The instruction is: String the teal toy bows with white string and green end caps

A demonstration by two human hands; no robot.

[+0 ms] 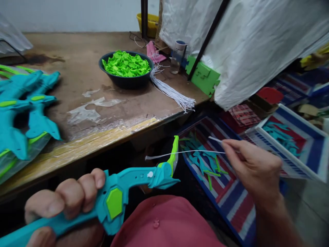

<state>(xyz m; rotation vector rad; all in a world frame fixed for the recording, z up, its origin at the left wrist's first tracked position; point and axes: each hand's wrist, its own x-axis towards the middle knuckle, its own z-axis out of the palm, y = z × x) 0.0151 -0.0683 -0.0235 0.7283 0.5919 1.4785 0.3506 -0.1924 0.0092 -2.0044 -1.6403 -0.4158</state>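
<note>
My left hand (74,199) is wrapped around the shaft of a teal plastic toy bow (136,176), held across my lap. The bow has a lime green hexagonal inset and a lime green curved tip that points up. Between thumb and fingers, my right hand (252,168) pinches a thin white string (197,151). The string stretches left past the green tip, and its loose end hangs in the air. Whether the string touches the tip, I cannot tell. The far end of the bow runs out of view at the lower left.
On the brown table (77,79) stand a dark bowl (125,80) of lime green pieces and a bundle of white strings (174,91). Several teal toy parts (25,99) are piled at left. Below right, a striped crate (231,206) and a white crate (316,151) hold teal pieces.
</note>
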